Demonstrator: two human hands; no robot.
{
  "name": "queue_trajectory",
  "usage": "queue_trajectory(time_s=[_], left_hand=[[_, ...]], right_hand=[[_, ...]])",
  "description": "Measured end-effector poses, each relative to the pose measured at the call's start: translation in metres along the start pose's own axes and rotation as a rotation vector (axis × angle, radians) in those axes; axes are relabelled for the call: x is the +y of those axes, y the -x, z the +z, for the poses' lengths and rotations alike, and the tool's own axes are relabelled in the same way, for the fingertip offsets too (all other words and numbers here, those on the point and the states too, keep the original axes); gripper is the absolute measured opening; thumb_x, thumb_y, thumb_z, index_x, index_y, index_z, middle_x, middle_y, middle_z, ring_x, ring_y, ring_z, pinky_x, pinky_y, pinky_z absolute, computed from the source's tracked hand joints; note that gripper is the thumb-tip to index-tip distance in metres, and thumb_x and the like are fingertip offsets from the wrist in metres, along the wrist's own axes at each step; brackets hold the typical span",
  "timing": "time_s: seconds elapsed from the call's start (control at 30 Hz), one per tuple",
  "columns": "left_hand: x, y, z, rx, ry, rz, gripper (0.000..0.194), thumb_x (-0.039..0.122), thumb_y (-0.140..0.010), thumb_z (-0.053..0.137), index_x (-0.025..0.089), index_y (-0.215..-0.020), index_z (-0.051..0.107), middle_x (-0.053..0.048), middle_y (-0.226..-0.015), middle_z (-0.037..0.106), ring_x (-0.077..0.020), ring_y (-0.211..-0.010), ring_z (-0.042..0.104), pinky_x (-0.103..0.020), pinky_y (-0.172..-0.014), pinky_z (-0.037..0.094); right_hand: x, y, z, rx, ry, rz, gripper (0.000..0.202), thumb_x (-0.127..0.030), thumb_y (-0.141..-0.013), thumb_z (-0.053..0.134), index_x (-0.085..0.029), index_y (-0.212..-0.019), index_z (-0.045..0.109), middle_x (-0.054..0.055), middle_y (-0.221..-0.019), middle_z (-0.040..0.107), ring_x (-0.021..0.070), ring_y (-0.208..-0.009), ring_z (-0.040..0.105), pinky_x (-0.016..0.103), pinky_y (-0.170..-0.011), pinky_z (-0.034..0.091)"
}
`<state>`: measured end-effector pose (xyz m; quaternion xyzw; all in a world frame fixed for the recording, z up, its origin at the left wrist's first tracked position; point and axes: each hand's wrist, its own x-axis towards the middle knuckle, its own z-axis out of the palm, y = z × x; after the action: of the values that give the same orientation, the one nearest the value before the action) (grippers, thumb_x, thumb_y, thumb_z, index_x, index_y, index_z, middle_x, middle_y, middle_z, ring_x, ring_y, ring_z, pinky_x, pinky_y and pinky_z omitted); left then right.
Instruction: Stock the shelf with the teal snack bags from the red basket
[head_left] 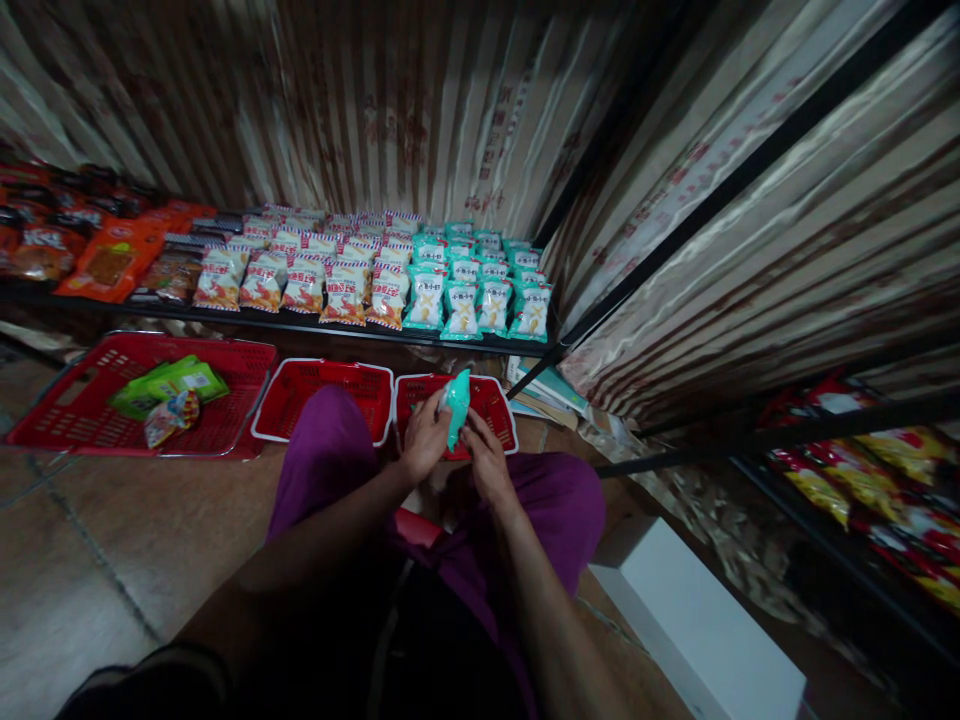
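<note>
A teal snack packet is held up over the right-hand small red basket. My left hand grips the packet from its left side, fingers closed on it. My right hand is at the packet's lower right edge with the fingers curled; whether it pinches the packet is hard to make out. Rows of similar teal packets stand at the right end of the shelf just beyond, beside white and orange snack packets.
Left of my knees, a large red basket holds green packets and a colourful packet. Another small red basket adjoins it. A white box stands right. Black shelf posts slant close by; more snack bags lie right.
</note>
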<state>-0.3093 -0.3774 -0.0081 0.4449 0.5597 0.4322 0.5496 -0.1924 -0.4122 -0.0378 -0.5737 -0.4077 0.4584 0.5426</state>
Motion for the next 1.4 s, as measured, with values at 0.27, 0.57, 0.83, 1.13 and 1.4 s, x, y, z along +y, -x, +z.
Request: queue_trajectory(time_s=[0.27, 0.57, 0.83, 1.13, 1.4], left_hand=[[0.005, 0.015, 0.006, 0.011, -0.256, 0.275, 0.03, 0.023, -0.087, 0.043, 0.021, -0.107, 0.064, -0.01, -0.116, 0.061, -0.0238, -0.116, 0.048, -0.036, -0.107, 0.026], [0.003, 0.009, 0.001, 0.05, -0.164, 0.251, 0.023, 0.022, -0.084, 0.05, 0.022, -0.1, 0.065, -0.008, -0.112, 0.062, -0.0222, -0.111, 0.051, -0.035, -0.103, 0.034], [-0.014, -0.002, -0.002, -0.131, 0.248, -0.183, 0.025, 0.032, -0.078, 0.064, 0.015, -0.095, 0.062, -0.009, -0.095, 0.067, -0.0181, -0.082, 0.063, -0.031, -0.072, 0.053], [-0.016, -0.005, -0.001, -0.125, 0.319, -0.192, 0.023, 0.025, -0.07, 0.073, 0.012, -0.084, 0.061, -0.004, -0.072, 0.065, -0.0099, -0.058, 0.057, -0.019, -0.051, 0.045], [-0.019, -0.003, -0.001, -0.12, 0.325, -0.201, 0.022, 0.026, -0.069, 0.073, 0.013, -0.082, 0.06, 0.002, -0.063, 0.059, -0.0057, -0.049, 0.049, -0.017, -0.044, 0.033]], right_hand=[[-0.01, 0.002, 0.011, 0.034, -0.241, 0.056, 0.044, -0.044, -0.066, 0.072, -0.02, -0.102, 0.066, 0.004, -0.101, 0.071, 0.0168, -0.096, 0.064, 0.029, -0.088, 0.048], [-0.007, 0.002, 0.012, 0.085, -0.394, 0.183, 0.04, -0.033, -0.059, 0.077, -0.019, -0.095, 0.066, 0.001, -0.089, 0.072, 0.0148, -0.078, 0.066, 0.027, -0.077, 0.052], [-0.013, -0.003, 0.009, 0.147, -0.499, 0.25, 0.035, -0.034, -0.057, 0.081, -0.022, -0.086, 0.068, -0.001, -0.085, 0.073, 0.0126, -0.076, 0.066, 0.022, -0.069, 0.054], [-0.009, -0.004, -0.001, 0.096, -0.463, 0.308, 0.037, -0.038, -0.057, 0.082, -0.023, -0.087, 0.069, 0.001, -0.088, 0.074, 0.0151, -0.077, 0.067, 0.025, -0.068, 0.055], [0.002, -0.008, -0.004, 0.103, -0.39, 0.3, 0.043, -0.039, -0.056, 0.082, -0.022, -0.093, 0.068, 0.001, -0.088, 0.074, 0.0153, -0.072, 0.067, 0.025, -0.058, 0.054]])
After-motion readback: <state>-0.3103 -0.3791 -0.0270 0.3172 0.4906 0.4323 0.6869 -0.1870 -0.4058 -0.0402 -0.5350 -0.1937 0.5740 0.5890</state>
